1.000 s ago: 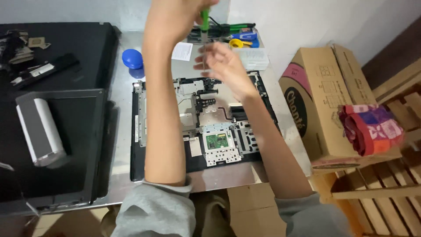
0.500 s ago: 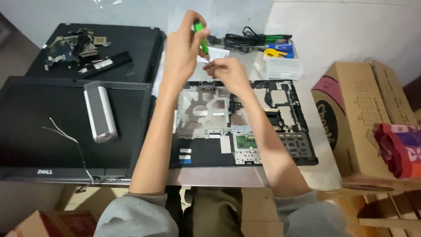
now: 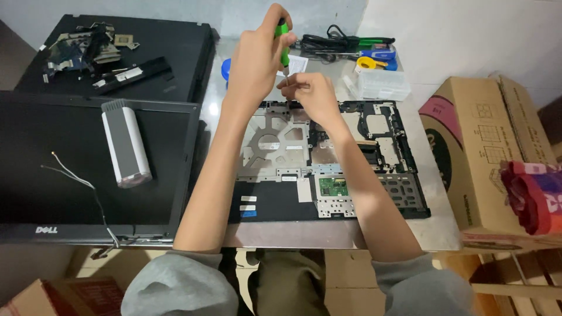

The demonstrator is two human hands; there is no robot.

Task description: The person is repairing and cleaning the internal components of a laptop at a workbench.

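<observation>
Green-handled screwdriver, black and silver laptop chassis, brown cardboard box, perhaps pink-patched

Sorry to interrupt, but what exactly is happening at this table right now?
A person is working on an opened laptop base lying on the table. Their left hand grips a green-handled screwdriver upright, while the right hand pinches at its tip, just above the base's far edge. To the left lie a detached laptop screen with a silver cylindrical part on it, and another black laptop carrying loose parts. A clear plastic box and tools sit at the far side.
</observation>
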